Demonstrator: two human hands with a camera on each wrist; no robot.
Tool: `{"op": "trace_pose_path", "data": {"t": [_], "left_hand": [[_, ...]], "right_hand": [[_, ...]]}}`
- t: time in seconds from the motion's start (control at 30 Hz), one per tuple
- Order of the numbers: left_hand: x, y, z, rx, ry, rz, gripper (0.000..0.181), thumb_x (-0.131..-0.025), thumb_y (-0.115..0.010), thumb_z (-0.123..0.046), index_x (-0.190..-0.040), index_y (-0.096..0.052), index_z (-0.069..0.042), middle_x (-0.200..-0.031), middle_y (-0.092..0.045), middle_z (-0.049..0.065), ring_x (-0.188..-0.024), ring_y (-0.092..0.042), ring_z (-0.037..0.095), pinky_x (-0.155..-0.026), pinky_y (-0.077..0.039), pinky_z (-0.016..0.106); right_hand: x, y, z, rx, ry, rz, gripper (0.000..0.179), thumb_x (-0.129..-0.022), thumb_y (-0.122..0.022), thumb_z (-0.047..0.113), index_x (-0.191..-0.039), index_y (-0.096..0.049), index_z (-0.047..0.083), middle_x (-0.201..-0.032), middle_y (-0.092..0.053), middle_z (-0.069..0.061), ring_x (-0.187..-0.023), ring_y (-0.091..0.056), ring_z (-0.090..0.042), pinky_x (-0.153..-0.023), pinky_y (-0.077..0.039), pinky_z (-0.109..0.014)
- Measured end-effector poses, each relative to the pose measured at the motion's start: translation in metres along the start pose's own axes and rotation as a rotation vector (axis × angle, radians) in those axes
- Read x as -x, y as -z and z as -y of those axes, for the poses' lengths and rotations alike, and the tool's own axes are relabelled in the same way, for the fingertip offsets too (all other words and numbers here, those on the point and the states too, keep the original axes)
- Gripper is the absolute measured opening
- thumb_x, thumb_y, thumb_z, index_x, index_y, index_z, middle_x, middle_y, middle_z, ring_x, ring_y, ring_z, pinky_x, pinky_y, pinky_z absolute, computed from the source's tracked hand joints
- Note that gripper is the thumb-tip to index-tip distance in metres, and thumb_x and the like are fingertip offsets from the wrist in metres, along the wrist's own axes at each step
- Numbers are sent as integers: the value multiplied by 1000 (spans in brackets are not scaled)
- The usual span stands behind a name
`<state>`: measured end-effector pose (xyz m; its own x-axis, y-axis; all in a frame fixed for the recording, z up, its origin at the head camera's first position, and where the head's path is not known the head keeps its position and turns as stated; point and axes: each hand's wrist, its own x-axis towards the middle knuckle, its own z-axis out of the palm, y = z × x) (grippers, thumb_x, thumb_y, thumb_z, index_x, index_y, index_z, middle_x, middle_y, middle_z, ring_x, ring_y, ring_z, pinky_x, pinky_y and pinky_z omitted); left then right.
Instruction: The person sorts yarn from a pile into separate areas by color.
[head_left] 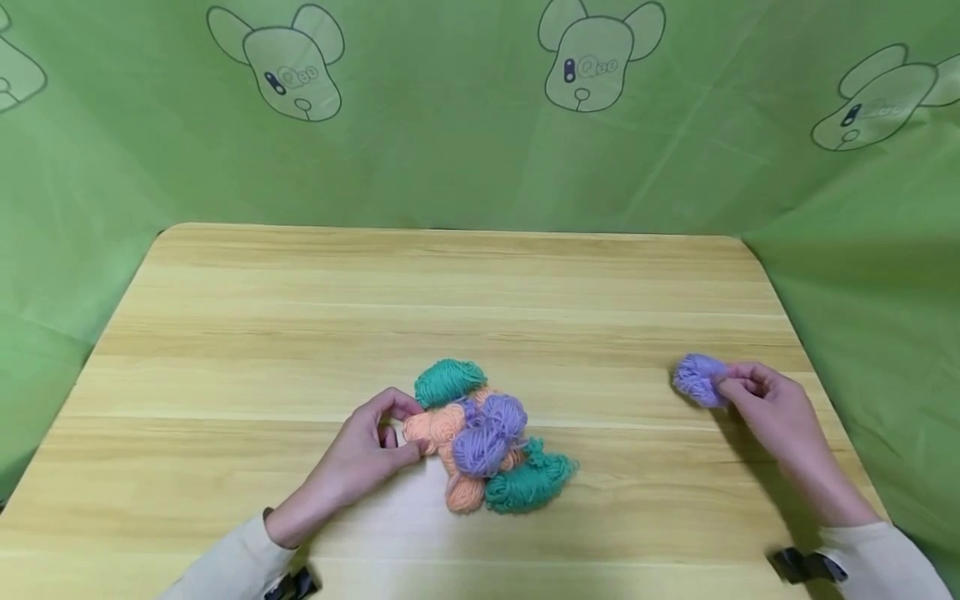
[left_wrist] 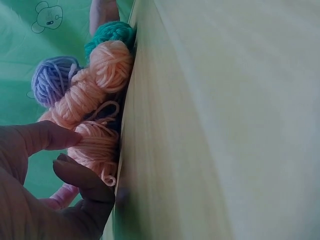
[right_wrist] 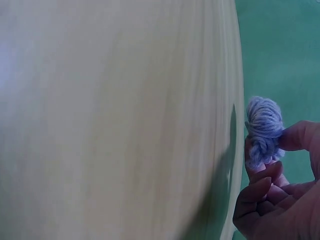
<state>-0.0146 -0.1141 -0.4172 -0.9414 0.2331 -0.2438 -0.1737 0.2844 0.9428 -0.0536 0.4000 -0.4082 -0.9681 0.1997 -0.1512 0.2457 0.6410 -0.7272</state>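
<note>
A heap of small yarn balls lies on the table. In the head view, my left hand (head_left: 367, 446) is at its left side, thumb and fingertips pinching a peach yarn ball (head_left: 422, 429); that ball (left_wrist: 94, 147) also shows in the left wrist view. Two purple yarn balls (head_left: 483, 446) sit on top of the heap, with a green yarn ball (head_left: 450, 382) behind and another green yarn ball (head_left: 531, 483) at the front right. Far to the right, my right hand (head_left: 776, 412) pinches a separate purple yarn ball (head_left: 697, 380), seen closely in the right wrist view.
The wooden table (head_left: 300, 333) has rounded back corners. Green cloth (head_left: 450, 158) with mouse-head drawings hangs behind it and at both sides. Dark straps (head_left: 806, 567) sit at the sleeve cuffs. A wide stretch of tabletop lies between the heap and my right hand.
</note>
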Motion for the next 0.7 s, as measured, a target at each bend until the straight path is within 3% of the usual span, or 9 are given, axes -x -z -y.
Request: {"op": "trace_pose_path", "data": {"t": [0.23,0.7], "left_hand": [[1,-1,-1,-20,1,-13,40,-83,-84,4,-119,-70,-6,-106,-66,8,-65,-50,14,-54,-41,23],[4,2,-3,-4,12,-40,43,-79,-86,5,-118,-71,-7,-93,-64,8,-65,-52,15,-55,-43,24]], "right_hand": [[0,4,-4,46,-28,10,37,-110,-64,24,-125,-64,-10,-90,-63,21,-82,-56,2,-69,-50,-14],[-5,7,-13,75,-26,35,38,-111,-62,26,-124,-62,-10,-96,-61,8,-83,-53,-3,-67,-49,-17]]}}
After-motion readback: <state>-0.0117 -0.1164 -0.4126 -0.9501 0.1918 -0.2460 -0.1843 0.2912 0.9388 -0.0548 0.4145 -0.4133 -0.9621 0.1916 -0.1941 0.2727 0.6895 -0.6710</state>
